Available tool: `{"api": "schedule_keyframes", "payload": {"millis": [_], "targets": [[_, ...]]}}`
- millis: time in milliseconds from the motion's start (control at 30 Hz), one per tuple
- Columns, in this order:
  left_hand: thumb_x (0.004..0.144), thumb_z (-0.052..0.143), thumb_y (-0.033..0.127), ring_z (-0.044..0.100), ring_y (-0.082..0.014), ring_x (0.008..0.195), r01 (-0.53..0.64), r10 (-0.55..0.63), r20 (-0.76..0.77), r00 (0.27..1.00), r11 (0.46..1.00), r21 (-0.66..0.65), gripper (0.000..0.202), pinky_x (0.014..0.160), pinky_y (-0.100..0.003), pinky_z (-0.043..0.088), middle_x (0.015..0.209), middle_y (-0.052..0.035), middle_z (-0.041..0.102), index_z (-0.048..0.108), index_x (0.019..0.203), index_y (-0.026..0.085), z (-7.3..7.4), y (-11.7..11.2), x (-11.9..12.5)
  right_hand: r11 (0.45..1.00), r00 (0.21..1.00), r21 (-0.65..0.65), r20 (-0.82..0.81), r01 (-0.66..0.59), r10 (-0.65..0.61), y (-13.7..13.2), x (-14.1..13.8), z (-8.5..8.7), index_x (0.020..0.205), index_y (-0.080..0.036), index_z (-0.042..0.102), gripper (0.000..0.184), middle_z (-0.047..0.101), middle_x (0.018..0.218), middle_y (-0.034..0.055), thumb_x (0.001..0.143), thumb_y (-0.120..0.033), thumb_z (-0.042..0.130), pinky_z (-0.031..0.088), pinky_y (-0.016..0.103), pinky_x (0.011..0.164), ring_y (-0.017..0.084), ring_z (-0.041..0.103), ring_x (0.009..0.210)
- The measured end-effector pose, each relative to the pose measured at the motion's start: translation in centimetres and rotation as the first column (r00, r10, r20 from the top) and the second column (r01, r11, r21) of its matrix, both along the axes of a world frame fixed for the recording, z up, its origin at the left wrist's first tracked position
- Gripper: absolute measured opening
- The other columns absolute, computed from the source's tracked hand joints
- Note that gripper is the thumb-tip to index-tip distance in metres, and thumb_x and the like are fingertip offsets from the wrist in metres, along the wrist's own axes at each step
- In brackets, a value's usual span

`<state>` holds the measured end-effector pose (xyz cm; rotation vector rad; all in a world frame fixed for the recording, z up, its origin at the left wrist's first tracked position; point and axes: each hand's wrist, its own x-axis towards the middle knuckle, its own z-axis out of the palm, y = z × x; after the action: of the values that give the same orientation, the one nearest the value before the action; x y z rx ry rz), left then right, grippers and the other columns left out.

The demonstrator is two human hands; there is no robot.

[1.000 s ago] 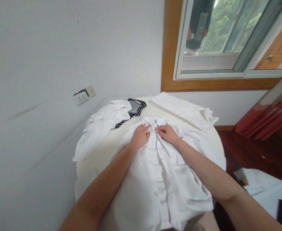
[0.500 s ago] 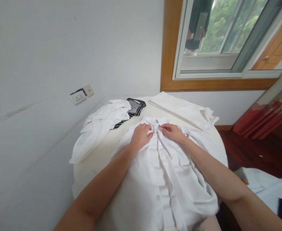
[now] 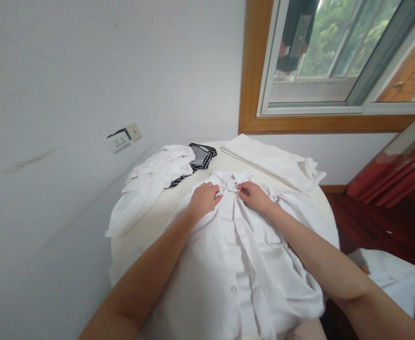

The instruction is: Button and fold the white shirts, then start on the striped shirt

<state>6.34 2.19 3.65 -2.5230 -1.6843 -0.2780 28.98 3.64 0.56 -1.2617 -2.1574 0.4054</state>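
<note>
A white button-up shirt (image 3: 207,278) lies front up, its collar at the far end and its lower part spread toward me. My left hand (image 3: 205,199) is curled on the cloth just left of the placket below the collar, fingers bent and closed on the fabric. Opposite it, my right hand (image 3: 254,196) pinches the shirt's right front edge near the collar. Between the hands the placket shows a small gap. One button (image 3: 233,289) is visible lower down. What lies under the fingertips is hidden.
The round cream table (image 3: 136,245) stands against the wall. A crumpled white garment (image 3: 154,172) and a black striped cloth (image 3: 203,157) lie at the back left. A folded white garment (image 3: 267,158) is at the back right. White items (image 3: 388,269) sit low at the right.
My hands have moved slightly apart at the collar, the left one a little to the left and the right one to the right. The camera view has shifted a little.
</note>
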Motion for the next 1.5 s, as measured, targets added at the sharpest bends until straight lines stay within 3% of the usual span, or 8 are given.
{"api": "schedule_keyframes", "payload": {"millis": [567, 767, 933, 1100, 1200, 1333, 1433, 1500], "targets": [[0.088, 0.059, 0.033, 0.056, -0.0256, 0.103, 0.089, -0.087, -0.035, 0.996, 0.995, 0.054, 0.015, 0.085, -0.036, 0.043, 0.099, -0.0074, 0.067, 0.064, 0.100, 0.025, 0.6, -1.4, 1.9, 0.999, 0.997, 0.002, -0.070, 0.035, -0.035, 0.4, 0.4, 0.1, 0.075, -0.017, 0.070, 0.020, 0.067, 0.075, 0.0037, 0.081, -0.022, 0.051, 0.042, 0.026, 0.070, 0.017, 0.056, 0.072], [0.087, 0.060, 0.032, 0.055, -0.0266, 0.102, 0.105, -0.102, -0.049, 0.994, 0.992, 0.070, 0.016, 0.084, -0.037, 0.042, 0.100, -0.0079, 0.065, 0.063, 0.100, 0.025, 0.4, -1.4, 1.8, 0.992, 0.963, -0.120, -0.266, 0.022, -0.053, 0.7, 0.4, -0.3, 0.064, -0.019, 0.062, 0.025, 0.056, 0.059, -0.0018, 0.080, -0.032, 0.047, 0.039, 0.024, 0.062, 0.014, 0.050, 0.061], [0.091, 0.050, 0.025, 0.056, -0.0256, 0.100, 0.092, -0.087, -0.057, 0.995, 0.992, 0.084, 0.017, 0.084, -0.038, 0.044, 0.097, -0.0094, 0.066, 0.067, 0.092, 0.022, 0.2, -1.1, 1.6, 0.964, 0.876, -0.263, -0.471, -0.026, -0.105, 0.9, 0.3, -0.5, 0.076, -0.019, 0.066, 0.030, 0.062, 0.069, -0.0003, 0.079, -0.041, 0.047, 0.043, 0.024, 0.064, 0.014, 0.055, 0.065], [0.089, 0.052, 0.024, 0.058, -0.0230, 0.098, 0.088, -0.102, 0.153, 0.983, 0.991, 0.100, 0.019, 0.093, -0.037, 0.045, 0.093, -0.0083, 0.067, 0.069, 0.083, 0.020, 0.0, -0.4, 1.6, 0.938, 0.845, -0.339, -0.520, -0.070, -0.125, 0.8, 0.3, -0.5, 0.079, -0.019, 0.066, 0.030, 0.065, 0.071, 0.0004, 0.078, -0.043, 0.049, 0.043, 0.023, 0.060, 0.013, 0.056, 0.062], [0.085, 0.056, 0.023, 0.061, -0.0208, 0.094, 0.090, -0.112, 0.400, 0.910, 0.993, 0.072, 0.015, 0.095, -0.035, 0.045, 0.089, -0.0060, 0.069, 0.069, 0.078, 0.019, 0.2, 0.0, 1.6, 0.953, 0.883, -0.291, -0.466, -0.090, -0.059, 0.7, 0.4, -0.5, 0.077, -0.018, 0.068, 0.027, 0.067, 0.073, 0.0009, 0.081, -0.038, 0.050, 0.046, 0.025, 0.065, 0.015, 0.060, 0.067], [0.082, 0.058, 0.026, 0.064, -0.0185, 0.088, 0.062, 0.009, 0.739, 0.674, 0.996, -0.069, 0.013, 0.084, -0.030, 0.050, 0.087, -0.0038, 0.071, 0.068, 0.079, 0.018, 0.8, 0.3, 1.8, 0.986, 0.958, -0.095, -0.266, -0.140, 0.110, 0.6, 0.3, -0.7, 0.074, -0.018, 0.069, 0.021, 0.072, 0.093, 0.0058, 0.083, -0.027, 0.053, 0.047, 0.031, 0.085, 0.020, 0.064, 0.093], [0.083, 0.058, 0.031, 0.064, -0.0187, 0.087, 0.081, 0.058, 0.869, 0.491, 0.990, -0.112, 0.017, 0.082, -0.030, 0.050, 0.088, -0.0035, 0.071, 0.066, 0.082, 0.017, 1.0, 0.3, 2.1, 0.987, 0.977, 0.015, -0.138, -0.160, 0.161, 0.5, 0.1, -0.9, 0.087, -0.018, 0.072, 0.016, 0.071, 0.102, 0.0080, 0.081, -0.021, 0.057, 0.046, 0.034, 0.093, 0.020, 0.063, 0.100], [0.083, 0.058, 0.033, 0.064, -0.0190, 0.088, 0.105, 0.034, 0.899, 0.437, 0.990, -0.089, 0.018, 0.082, -0.031, 0.050, 0.089, -0.0037, 0.070, 0.066, 0.083, 0.016, 0.9, 0.3, 2.2, 0.991, 0.985, 0.036, -0.108, -0.131, 0.134, 0.5, 0.0, -1.1, 0.101, -0.018, 0.071, 0.025, 0.070, 0.107, 0.0086, 0.079, -0.019, 0.059, 0.046, 0.035, 0.095, 0.020, 0.063, 0.103]]}}
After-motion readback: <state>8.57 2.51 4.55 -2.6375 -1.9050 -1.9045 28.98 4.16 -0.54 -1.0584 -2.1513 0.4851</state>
